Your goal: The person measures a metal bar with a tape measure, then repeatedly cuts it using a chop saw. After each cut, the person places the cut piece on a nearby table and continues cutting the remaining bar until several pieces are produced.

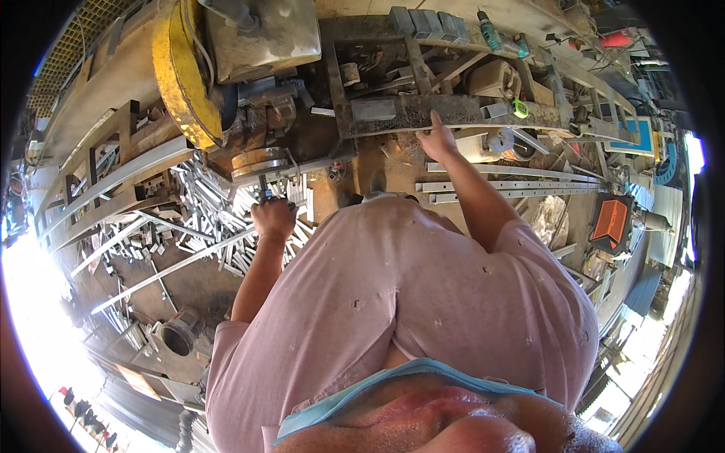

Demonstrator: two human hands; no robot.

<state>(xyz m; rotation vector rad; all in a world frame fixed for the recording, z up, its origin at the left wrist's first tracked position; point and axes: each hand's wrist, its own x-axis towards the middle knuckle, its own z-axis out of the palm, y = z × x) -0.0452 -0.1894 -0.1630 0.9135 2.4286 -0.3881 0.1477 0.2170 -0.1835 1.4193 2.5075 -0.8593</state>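
Note:
My left hand [273, 217] is closed around a dark crank handle below the saw's clamp. Just above it sits the round metal base [260, 161] of a cut-off saw with a worn yellow blade guard [180, 72]. My right hand [438, 140] grips the near edge of a rusty metal bench frame [408, 123], with one finger stretched over the top. Near that hand, a short piece of square metal tube [374, 110] lies on the frame, and another short tube piece [495, 111] is further right beside a yellow-green tape measure [521, 109].
Many cut metal offcuts [219, 215] cover the floor on the left. Long perforated rails [513, 186] lie to the right, near an orange-and-black box [610, 224]. Several block-like tube pieces [429, 25] and a green power drill [489, 32] rest at the far side.

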